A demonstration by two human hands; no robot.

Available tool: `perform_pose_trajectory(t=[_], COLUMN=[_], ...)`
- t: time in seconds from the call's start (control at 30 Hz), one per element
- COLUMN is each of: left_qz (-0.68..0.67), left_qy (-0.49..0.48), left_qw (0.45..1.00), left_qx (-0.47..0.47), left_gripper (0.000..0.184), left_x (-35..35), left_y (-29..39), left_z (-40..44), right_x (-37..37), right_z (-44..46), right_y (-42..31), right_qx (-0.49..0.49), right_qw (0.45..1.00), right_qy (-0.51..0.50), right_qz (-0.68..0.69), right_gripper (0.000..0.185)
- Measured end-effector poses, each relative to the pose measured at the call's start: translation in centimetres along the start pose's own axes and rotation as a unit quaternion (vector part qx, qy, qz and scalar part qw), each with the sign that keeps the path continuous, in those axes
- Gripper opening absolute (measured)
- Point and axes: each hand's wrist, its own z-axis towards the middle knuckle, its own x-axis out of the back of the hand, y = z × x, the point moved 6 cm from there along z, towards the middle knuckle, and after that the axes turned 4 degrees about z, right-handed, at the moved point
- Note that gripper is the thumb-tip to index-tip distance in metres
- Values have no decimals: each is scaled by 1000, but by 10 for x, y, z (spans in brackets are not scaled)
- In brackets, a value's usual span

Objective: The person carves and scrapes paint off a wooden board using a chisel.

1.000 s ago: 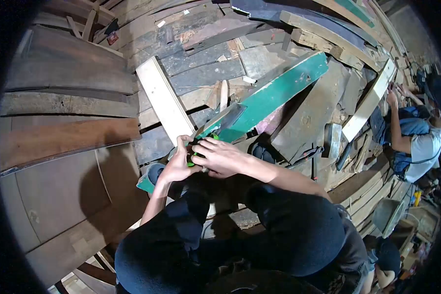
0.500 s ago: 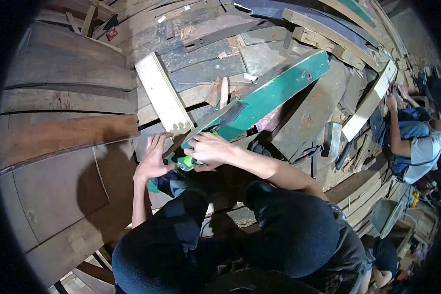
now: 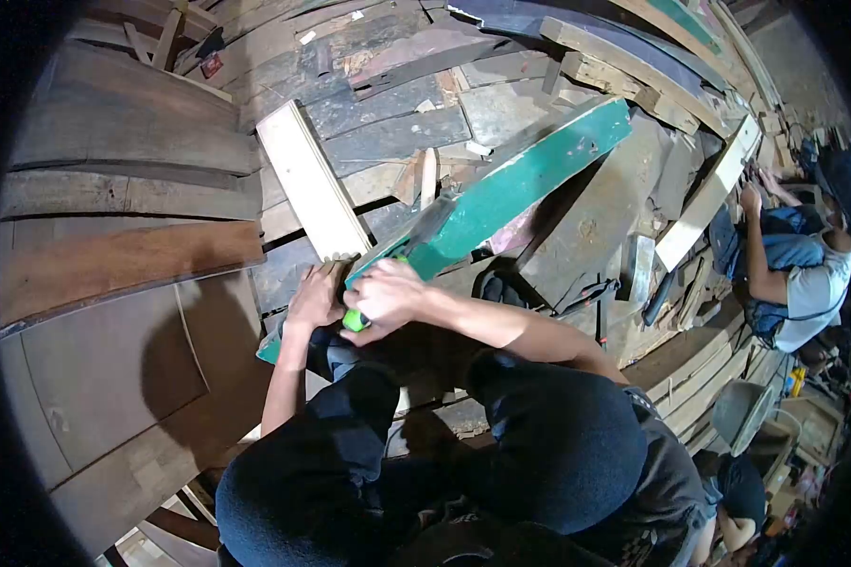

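Observation:
My right hand (image 3: pixel 390 297) is closed round a bright green handle (image 3: pixel 355 319), which shows below and above the fingers. A blurred grey blade (image 3: pixel 435 217) extends from it over the near part of a green board (image 3: pixel 529 180). My left hand (image 3: pixel 316 299) is closed on a small wooden piece (image 3: pixel 336 271) at the near end of a white board (image 3: pixel 314 180), just left of the green board's edge. The fingertips are partly hidden. Under both hands, my knees are bent.
At the right, another person (image 3: pixel 813 269) has both hands at a second white board (image 3: pixel 709 194). Dark pliers (image 3: pixel 591 295) lie on planks right of my forearm. Stacked timber (image 3: pixel 633 71) lies at the top right. A brown board (image 3: pixel 132 269) is at the left.
My left hand was off the boards with fingers spread and has closed at the white board's end. My right hand has shifted slightly left and down with the green handle.

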Motion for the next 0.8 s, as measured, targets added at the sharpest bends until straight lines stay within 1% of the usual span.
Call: perform_pose_trajectory(t=[0.03,0.07,0.13,0.2,0.23,0.27,0.33,0.37,0.4,0.43,0.47,0.5,0.53,0.57,0.6,0.67,0.7,0.73,0.8], left_qz=[-1,-2,-4,-26,-35,-71,-118,-106,-93,-96,-99,-77,-53,-46,-36,-19,-36,-57,-49], left_qy=[-6,-17,-43,-8,21,-6,9,5,-2,-20,11,17,24,2,11,27,-46,-36,8], left_qw=[1000,1000,999,1000,999,997,993,994,995,995,994,996,997,998,998,999,998,997,998], left_qx=[0,9,24,-5,-10,-5,-22,-23,-24,-12,-39,-47,-56,-51,-51,-38,31,48,29], left_gripper=[88,89,90,87,86,87,87,86,85,85,84,85,85,79,77,74,69,64,58], left_x=[-1,-2,-4,-5,0,1,0,-2,-1,-1,6,0,-1,-5,-2,4,-3,-18,-12], left_y=[-1,-3,-5,-5,0,1,0,-1,-1,0,6,3,1,-4,-2,5,-2,-15,-3], left_z=[-2,-2,0,2,2,4,6,6,4,5,3,3,6,7,6,-3,3,11,15], right_x=[10,21,24,14,0,1,18,34,42,39,37,15,7,4,1,53,57,58,57], right_z=[-1,-8,-4,-3,-7,-19,-19,-19,-16,-14,-12,-14,-17,-21,-26,-20,-17,-15,-13], right_y=[11,10,9,5,1,-2,6,1,0,-2,-3,-3,-11,-7,-6,-17,-15,-12,-9], right_qx=[-27,8,-17,-25,10,76,41,36,24,20,16,57,88,109,132,95,79,56,34], right_qw=[999,987,986,997,996,984,989,983,971,976,980,986,986,976,964,947,948,954,958], right_qy=[25,154,167,50,55,153,134,172,237,213,191,148,122,167,208,305,307,292,278], right_qz=[-37,-42,-23,-44,-64,-57,-44,-56,-30,-42,-59,-44,-71,-89,-102,16,38,47,54], right_gripper=[59,60,62,62,62,61,65,61,60,60,60,59,57,52,49,48,50,52,54])
